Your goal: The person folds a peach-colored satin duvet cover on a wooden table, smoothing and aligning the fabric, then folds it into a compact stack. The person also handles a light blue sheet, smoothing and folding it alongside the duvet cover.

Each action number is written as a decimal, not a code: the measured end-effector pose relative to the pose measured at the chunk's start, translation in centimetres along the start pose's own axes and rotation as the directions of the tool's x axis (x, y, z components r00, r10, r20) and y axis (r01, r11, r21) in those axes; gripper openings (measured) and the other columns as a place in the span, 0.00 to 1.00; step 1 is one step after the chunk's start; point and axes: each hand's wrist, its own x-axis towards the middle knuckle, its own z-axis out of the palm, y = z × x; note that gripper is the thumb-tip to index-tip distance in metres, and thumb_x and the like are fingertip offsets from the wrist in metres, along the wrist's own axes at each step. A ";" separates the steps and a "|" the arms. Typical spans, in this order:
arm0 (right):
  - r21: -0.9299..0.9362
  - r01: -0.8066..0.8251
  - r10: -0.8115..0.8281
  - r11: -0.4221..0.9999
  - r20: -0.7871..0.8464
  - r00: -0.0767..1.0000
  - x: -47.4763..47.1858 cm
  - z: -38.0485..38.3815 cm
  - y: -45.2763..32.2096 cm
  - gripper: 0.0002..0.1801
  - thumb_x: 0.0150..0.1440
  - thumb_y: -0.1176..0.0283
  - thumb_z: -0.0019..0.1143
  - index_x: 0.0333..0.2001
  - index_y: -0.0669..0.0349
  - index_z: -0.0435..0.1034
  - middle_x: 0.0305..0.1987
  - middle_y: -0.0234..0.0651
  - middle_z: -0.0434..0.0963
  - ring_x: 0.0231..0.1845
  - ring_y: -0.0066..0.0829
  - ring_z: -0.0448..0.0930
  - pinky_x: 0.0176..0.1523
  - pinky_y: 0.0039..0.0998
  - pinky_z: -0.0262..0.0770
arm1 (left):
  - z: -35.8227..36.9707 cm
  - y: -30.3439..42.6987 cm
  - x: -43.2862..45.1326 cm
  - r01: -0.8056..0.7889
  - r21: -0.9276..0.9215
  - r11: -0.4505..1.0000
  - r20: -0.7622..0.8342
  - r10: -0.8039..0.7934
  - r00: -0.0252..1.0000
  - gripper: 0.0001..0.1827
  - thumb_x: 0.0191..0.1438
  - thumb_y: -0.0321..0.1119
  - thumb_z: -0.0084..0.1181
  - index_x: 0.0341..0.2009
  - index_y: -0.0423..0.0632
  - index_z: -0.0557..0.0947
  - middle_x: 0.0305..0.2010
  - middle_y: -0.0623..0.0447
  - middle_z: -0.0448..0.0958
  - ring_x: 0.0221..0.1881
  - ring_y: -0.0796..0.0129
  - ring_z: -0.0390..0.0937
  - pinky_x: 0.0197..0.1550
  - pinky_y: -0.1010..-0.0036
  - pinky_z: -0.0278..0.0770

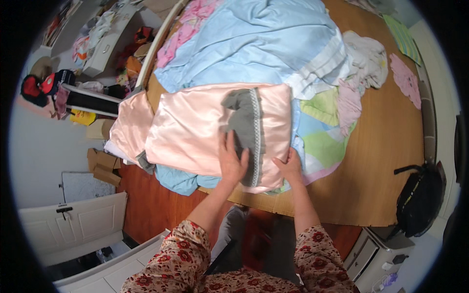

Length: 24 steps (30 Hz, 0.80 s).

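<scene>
A pink satin cloth (190, 128), folded into a flat rectangle with a grey ruffled band (245, 121) and white lace trim near its right end, lies in front of me. My left hand (233, 159) rests on its lower middle with fingers spread, at the edge of the grey band. At the lower right edge, my right hand (291, 166) pinches the satin between thumb and fingers. Another pink satin piece (130, 124) with a grey trim lies just left of it. Underneath, a teal cloth (176, 179) shows along the near side.
Beyond the satin spreads a large light blue cloth (253, 40). Crumpled white (366, 58), pink and green fabrics lie to the right on the wooden board (377, 154). A black bag (421, 197) is at the far right. Cardboard boxes (104, 166) and a white door (91, 219) are at left.
</scene>
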 end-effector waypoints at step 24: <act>-0.323 0.416 -0.372 0.850 0.192 0.908 -3.7 29.7 -20.6 0.23 0.40 0.73 0.55 0.43 0.62 0.61 0.38 0.42 0.66 0.45 0.44 0.65 0.47 0.40 0.61 | -13.8 -27.5 4.3 0.784 -0.599 0.165 0.776 -0.124 0.619 0.32 0.55 0.46 0.44 0.58 0.39 0.56 0.58 0.46 0.58 0.56 0.64 0.59 0.57 0.74 0.57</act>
